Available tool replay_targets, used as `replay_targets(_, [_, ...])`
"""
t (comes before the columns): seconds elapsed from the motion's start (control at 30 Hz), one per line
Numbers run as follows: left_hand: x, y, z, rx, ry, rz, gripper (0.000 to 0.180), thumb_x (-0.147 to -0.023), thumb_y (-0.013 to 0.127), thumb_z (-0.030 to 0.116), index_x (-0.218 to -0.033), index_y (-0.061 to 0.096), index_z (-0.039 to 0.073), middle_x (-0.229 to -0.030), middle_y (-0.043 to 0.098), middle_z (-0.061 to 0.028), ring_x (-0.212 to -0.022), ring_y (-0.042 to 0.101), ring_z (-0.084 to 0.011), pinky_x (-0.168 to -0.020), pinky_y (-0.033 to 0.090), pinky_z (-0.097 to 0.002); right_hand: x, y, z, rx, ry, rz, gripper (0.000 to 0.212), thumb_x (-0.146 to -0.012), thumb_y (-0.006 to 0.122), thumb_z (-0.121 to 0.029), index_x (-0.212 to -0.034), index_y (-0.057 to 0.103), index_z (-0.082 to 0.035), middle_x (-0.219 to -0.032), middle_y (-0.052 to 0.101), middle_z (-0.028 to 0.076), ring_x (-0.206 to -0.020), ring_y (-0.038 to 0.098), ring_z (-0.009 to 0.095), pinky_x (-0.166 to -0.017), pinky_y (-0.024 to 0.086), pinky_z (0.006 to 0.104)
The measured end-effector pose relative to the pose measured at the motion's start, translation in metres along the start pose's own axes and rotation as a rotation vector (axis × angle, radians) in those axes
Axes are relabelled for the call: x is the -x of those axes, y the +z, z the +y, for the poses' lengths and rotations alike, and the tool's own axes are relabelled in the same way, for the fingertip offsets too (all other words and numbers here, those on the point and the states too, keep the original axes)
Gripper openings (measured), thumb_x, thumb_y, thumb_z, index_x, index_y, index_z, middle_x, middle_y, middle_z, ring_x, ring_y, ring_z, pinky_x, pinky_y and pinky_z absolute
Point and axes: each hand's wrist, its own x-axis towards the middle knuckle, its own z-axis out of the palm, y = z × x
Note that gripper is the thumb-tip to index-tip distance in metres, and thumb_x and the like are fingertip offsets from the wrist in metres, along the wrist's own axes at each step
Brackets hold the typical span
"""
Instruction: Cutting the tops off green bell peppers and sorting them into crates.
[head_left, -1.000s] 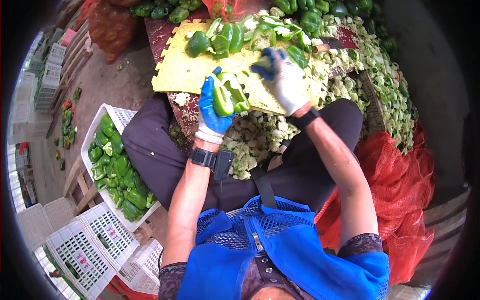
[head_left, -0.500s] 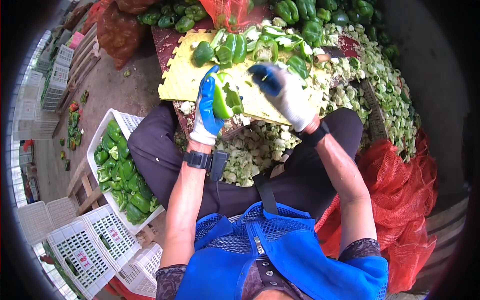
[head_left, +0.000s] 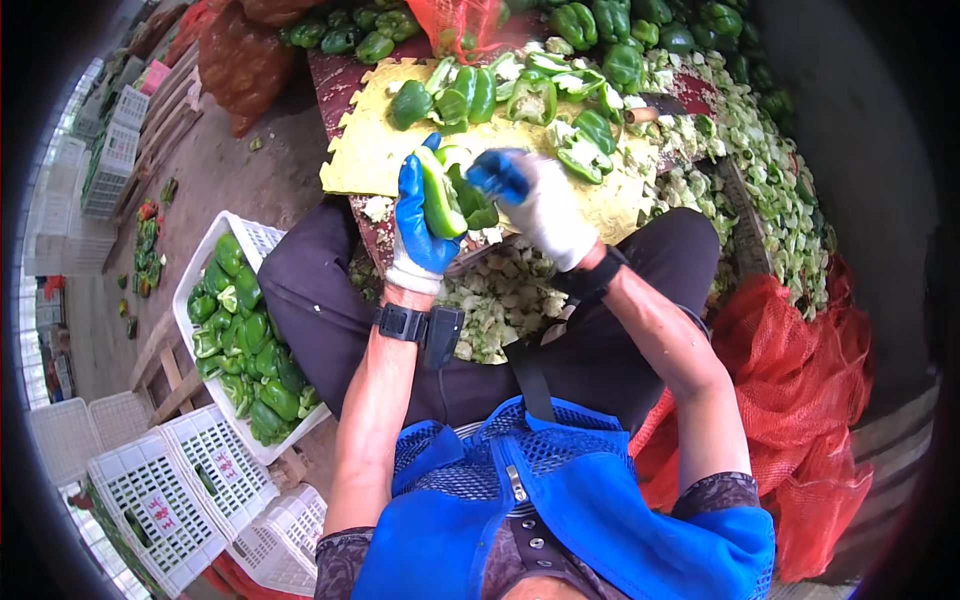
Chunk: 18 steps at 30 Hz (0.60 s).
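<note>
My left hand (head_left: 417,225), in a white glove with blue coating, is closed around an opened green bell pepper (head_left: 442,197). The pepper's hollow side faces right. My right hand (head_left: 530,195), gloved alike, is just right of the pepper with its fingers bent toward it. Motion blurs those fingers, so I cannot tell whether they hold anything. Beyond both hands, cut green pepper pieces (head_left: 533,100) lie on a yellow foam mat (head_left: 365,160). A wooden-handled knife (head_left: 643,115) rests at the mat's right side.
Left of my knee, a white crate (head_left: 190,300) holds green peppers. Pepper cores (head_left: 500,305) are heaped below the mat, with more cores (head_left: 775,200) along the right. Red mesh sacks (head_left: 790,400) lie at my right. White crates (head_left: 160,510) stand at lower left.
My right hand has moved left and slightly down, closer to the pepper. My left hand still holds the pepper, which has turned a little and shifted slightly right.
</note>
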Motion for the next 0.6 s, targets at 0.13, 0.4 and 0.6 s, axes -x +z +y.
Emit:
replay_targets(0.13, [-0.005,-0.012,0.007,-0.245,0.121,-0.127,0.057,-0.096,0.057,0.034,-0.144,0.037,0.013,-0.124,0.057,-0.0088,-0.102,0.061,-0.0206,-0.089,0.053,-0.0377,-0.012,-0.032,0.050,0.364,-0.121,0.254,0.035,-0.082,0.066,-0.010,-0.117,0.059,-0.008,-0.104,0.064,0.017,-0.083,0.064,0.033,-0.073,0.051,0.0411])
replay_targets(0.4, [-0.013,-0.002,0.019,-0.233,-0.026,0.117,0.045,-0.093,0.062,0.039,-0.128,0.056,0.011,-0.096,0.061,0.0022,-0.082,0.060,-0.0088,-0.072,0.054,-0.0252,-0.010,-0.014,0.036,0.300,-0.071,0.004,0.033,-0.080,0.074,-0.020,-0.107,0.060,-0.006,-0.089,0.065,0.015,-0.077,0.064,0.032,-0.068,0.052,0.0397])
replay_targets(0.6, [0.003,0.018,0.011,-0.341,0.064,0.060,0.046,-0.098,0.054,0.035,-0.135,0.050,0.008,-0.121,0.057,-0.0019,-0.110,0.054,-0.0116,-0.096,0.045,-0.0282,-0.014,0.015,0.014,0.685,-0.300,-0.061,0.051,-0.073,0.068,-0.009,-0.120,0.052,0.002,-0.088,0.061,0.019,-0.080,0.061,0.035,-0.067,0.049,0.0425])
